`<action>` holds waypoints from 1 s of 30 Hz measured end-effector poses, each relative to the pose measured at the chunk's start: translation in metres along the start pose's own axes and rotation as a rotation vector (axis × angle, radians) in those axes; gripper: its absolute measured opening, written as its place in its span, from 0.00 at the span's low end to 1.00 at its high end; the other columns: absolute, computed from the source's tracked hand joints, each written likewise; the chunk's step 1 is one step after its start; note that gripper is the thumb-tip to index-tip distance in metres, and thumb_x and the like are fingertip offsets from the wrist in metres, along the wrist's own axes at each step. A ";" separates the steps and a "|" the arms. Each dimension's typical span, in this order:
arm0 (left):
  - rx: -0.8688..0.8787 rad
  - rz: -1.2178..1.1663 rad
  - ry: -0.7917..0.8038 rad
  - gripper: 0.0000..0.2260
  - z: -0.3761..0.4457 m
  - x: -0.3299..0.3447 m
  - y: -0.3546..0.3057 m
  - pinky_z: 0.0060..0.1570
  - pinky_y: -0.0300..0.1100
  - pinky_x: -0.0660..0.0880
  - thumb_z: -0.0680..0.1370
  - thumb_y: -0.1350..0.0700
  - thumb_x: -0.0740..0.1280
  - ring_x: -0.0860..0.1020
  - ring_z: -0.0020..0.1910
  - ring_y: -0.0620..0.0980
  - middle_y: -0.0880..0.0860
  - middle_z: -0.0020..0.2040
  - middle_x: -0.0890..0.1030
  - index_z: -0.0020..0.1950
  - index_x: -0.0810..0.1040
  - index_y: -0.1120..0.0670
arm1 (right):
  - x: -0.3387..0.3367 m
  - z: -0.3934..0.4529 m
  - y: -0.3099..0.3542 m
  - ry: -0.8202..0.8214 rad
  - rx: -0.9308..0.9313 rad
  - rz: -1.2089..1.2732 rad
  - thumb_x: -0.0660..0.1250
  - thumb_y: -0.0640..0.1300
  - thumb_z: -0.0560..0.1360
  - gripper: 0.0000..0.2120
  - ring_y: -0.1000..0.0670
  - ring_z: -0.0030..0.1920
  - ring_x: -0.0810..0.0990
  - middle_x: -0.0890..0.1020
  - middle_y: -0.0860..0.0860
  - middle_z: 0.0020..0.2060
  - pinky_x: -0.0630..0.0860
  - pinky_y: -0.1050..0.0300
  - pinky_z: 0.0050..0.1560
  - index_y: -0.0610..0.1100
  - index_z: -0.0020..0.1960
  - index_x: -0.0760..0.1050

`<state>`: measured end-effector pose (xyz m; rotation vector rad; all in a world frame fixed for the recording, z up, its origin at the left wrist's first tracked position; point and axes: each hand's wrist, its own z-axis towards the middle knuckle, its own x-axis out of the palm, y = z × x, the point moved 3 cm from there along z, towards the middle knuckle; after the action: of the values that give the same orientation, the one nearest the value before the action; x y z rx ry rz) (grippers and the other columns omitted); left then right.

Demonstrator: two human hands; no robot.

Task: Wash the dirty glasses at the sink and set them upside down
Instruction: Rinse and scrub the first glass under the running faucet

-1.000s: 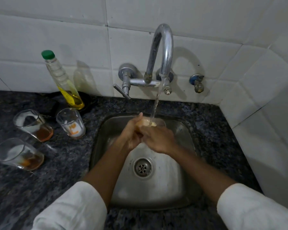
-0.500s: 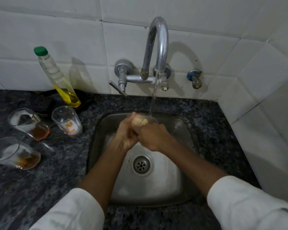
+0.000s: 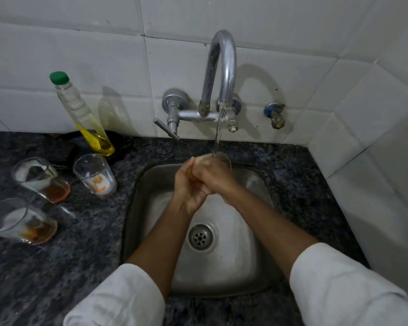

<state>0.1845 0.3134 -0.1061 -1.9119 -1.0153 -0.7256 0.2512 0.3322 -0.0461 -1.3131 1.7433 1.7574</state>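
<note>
A clear glass (image 3: 218,159) is clasped between both my hands over the steel sink (image 3: 149,184), under the running stream from the tap (image 3: 223,67). My left hand (image 3: 189,187) wraps its left side and my right hand (image 3: 216,176) covers its front, so only the rim shows. Orange-brown residue shows between my fingers. Three dirty glasses stand upright on the dark granite counter to the left: one with white and orange dregs (image 3: 96,176), and two with brown dregs (image 3: 41,180) (image 3: 19,221).
A green-capped bottle of yellow liquid (image 3: 83,116) leans against the tiled wall behind the glasses. A small valve (image 3: 275,115) sticks out of the wall right of the tap. The drain (image 3: 200,236) lies below my hands. A tiled side wall closes the right.
My hands have stayed under the stream with the glass, shifting slightly as they rub it. The view has moved a little.
</note>
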 end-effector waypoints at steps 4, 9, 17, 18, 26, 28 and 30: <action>-0.059 0.121 -0.036 0.23 0.012 -0.003 -0.011 0.54 0.52 0.80 0.82 0.45 0.60 0.82 0.54 0.59 0.65 0.55 0.83 0.63 0.77 0.64 | -0.002 -0.003 -0.015 0.227 -0.295 -0.566 0.60 0.46 0.78 0.12 0.49 0.47 0.75 0.79 0.48 0.46 0.66 0.52 0.45 0.49 0.60 0.74; 0.021 -0.010 0.038 0.24 0.004 -0.011 0.004 0.56 0.51 0.79 0.81 0.45 0.60 0.82 0.56 0.58 0.63 0.58 0.82 0.63 0.78 0.63 | 0.000 -0.004 -0.009 0.046 -0.008 0.030 0.61 0.48 0.78 0.10 0.47 0.50 0.80 0.81 0.48 0.45 0.70 0.57 0.42 0.46 0.50 0.80; 0.358 0.300 -0.253 0.25 0.008 -0.010 -0.004 0.53 0.52 0.81 0.73 0.56 0.74 0.83 0.53 0.55 0.59 0.56 0.82 0.68 0.70 0.53 | 0.032 -0.006 -0.043 -0.072 0.534 1.442 0.65 0.47 0.77 0.06 0.50 0.40 0.81 0.83 0.48 0.39 0.76 0.59 0.36 0.47 0.49 0.79; 0.462 0.459 -0.298 0.27 0.002 -0.009 -0.005 0.53 0.51 0.81 0.73 0.57 0.75 0.82 0.53 0.53 0.56 0.57 0.81 0.68 0.69 0.49 | 0.040 -0.007 -0.045 -0.116 0.629 1.567 0.63 0.50 0.78 0.10 0.50 0.38 0.81 0.83 0.47 0.38 0.75 0.59 0.35 0.45 0.48 0.79; 0.913 1.219 -0.186 0.31 -0.015 0.010 -0.014 0.46 0.39 0.79 0.57 0.55 0.83 0.81 0.47 0.41 0.44 0.48 0.82 0.56 0.74 0.48 | 0.067 0.001 -0.046 -0.131 0.742 1.720 0.52 0.49 0.79 0.19 0.45 0.44 0.81 0.85 0.44 0.36 0.78 0.52 0.44 0.42 0.47 0.80; 0.934 1.171 -0.176 0.31 -0.016 0.008 -0.020 0.43 0.32 0.77 0.58 0.57 0.83 0.80 0.46 0.34 0.42 0.48 0.81 0.57 0.74 0.50 | 0.062 0.004 -0.047 -0.157 0.711 1.663 0.55 0.47 0.78 0.15 0.49 0.37 0.77 0.81 0.46 0.35 0.75 0.56 0.39 0.44 0.43 0.78; 0.839 0.996 -0.197 0.31 -0.015 0.006 -0.024 0.45 0.33 0.79 0.63 0.58 0.82 0.80 0.48 0.36 0.44 0.52 0.80 0.62 0.72 0.51 | 0.052 -0.001 -0.049 -0.225 0.645 1.575 0.59 0.47 0.79 0.11 0.52 0.32 0.75 0.79 0.48 0.32 0.72 0.59 0.34 0.45 0.43 0.77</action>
<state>0.1659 0.3108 -0.0849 -1.4433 -0.2611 0.4223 0.2625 0.3221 -0.1153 0.7979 3.0135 1.3448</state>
